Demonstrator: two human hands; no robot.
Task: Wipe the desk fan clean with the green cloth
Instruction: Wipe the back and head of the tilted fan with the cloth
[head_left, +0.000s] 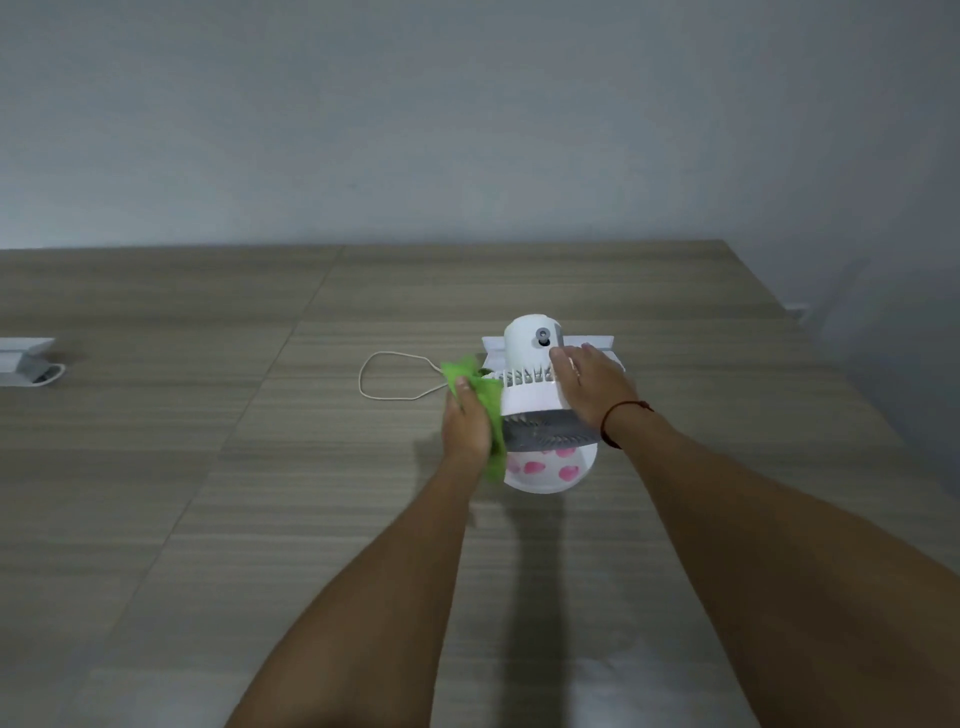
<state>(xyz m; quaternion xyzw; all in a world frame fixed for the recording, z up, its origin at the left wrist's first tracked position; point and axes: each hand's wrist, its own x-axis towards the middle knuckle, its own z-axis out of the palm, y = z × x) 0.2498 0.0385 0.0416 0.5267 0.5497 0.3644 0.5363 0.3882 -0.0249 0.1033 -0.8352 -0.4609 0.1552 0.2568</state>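
I see the white desk fan (535, 395) lying on its side near the middle of the wooden tabletop (208, 467), its round front with pink marks turned toward me. My left hand (467, 426) is closed on the green cloth (480, 395) and presses it against the left side of the fan. My right hand (592, 387) lies flat with the fingers spread on the fan body, grasping nothing. A white cord (387, 375) makes a loop on the tabletop just left of the cloth.

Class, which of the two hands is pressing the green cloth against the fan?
The left hand presses the green cloth; the right hand rests bare on the fan.
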